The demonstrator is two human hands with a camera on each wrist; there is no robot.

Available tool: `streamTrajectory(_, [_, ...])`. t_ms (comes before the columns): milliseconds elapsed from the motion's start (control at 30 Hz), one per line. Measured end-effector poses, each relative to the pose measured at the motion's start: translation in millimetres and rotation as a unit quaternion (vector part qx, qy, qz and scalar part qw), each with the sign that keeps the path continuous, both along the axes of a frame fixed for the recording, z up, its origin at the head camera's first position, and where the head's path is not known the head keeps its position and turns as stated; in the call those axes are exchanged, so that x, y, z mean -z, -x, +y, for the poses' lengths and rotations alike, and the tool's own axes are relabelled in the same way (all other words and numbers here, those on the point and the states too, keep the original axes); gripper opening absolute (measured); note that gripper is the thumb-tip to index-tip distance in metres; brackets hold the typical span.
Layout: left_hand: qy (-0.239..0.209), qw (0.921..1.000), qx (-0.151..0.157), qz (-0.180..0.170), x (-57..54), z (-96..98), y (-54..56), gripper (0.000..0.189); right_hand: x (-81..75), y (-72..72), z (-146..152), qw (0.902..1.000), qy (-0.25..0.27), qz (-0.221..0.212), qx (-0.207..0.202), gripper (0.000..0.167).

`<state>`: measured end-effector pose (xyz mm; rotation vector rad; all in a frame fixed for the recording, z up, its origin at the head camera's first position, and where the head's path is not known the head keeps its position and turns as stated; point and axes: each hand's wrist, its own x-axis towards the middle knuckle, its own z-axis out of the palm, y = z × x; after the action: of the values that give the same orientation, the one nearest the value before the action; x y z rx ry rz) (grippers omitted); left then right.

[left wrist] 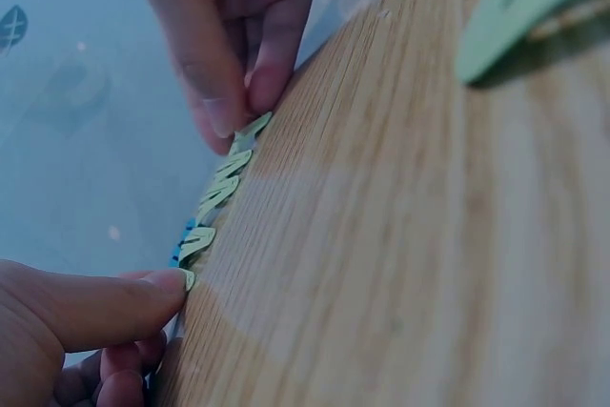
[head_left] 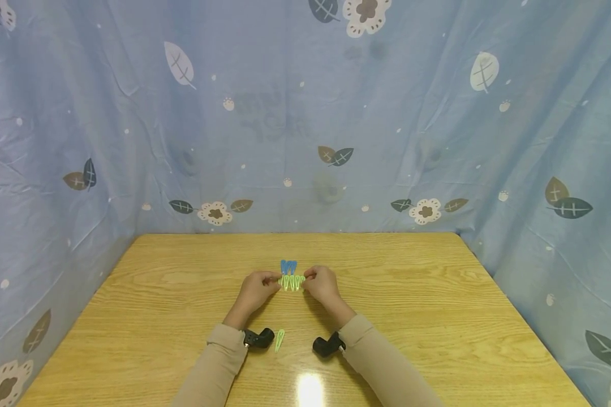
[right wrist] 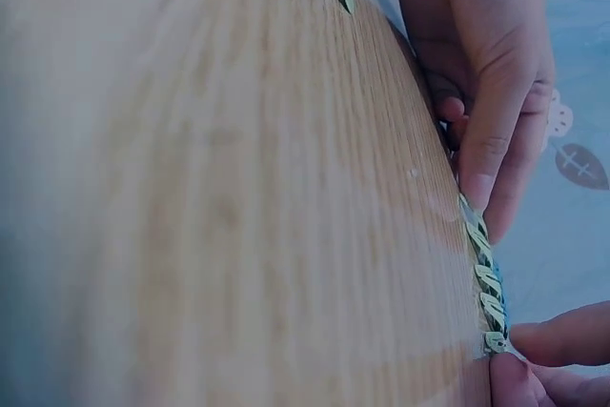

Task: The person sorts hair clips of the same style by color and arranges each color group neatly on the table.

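Several pale green snap hair clips (head_left: 292, 283) lie side by side in a row on the wooden table. My left hand (head_left: 257, 291) is at the row's left end, where its thumb and fingers (left wrist: 164, 280) pinch the end clip. At the right end my right hand (head_left: 324, 284) pinches the last clip between thumb and fingertips (right wrist: 516, 376). Just behind the green row sit several blue hair clips (head_left: 288, 267), partly hidden in the wrist views. One loose green hair clip (head_left: 279, 340) lies nearer the front, between the forearms.
The wooden table (head_left: 173, 282) is bounded at the back and sides by a blue patterned curtain (head_left: 285, 113). Black wrist devices (head_left: 259, 338) are strapped at both cuffs. A bright glare spot (head_left: 310, 390) shows at the table's front.
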<state>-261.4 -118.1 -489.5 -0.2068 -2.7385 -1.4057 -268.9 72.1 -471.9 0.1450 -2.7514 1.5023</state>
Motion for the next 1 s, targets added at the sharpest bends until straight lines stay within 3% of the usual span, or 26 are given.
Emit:
streamTrajectory(433, [0.002, 1.0, -0.001, 0.002, 1.4, -0.1, 0.0, 0.026, 3.9, -11.4, 6.3, 0.9983, 0.056, -0.015, -0.005, 0.023])
streamTrajectory(1000, [0.005, 1.0, -0.006, -0.005, 2.0, -0.2, 2.7, 0.026, 0.6, -56.3, 6.3, 0.9922, 0.06, -0.029, -0.106, 0.025])
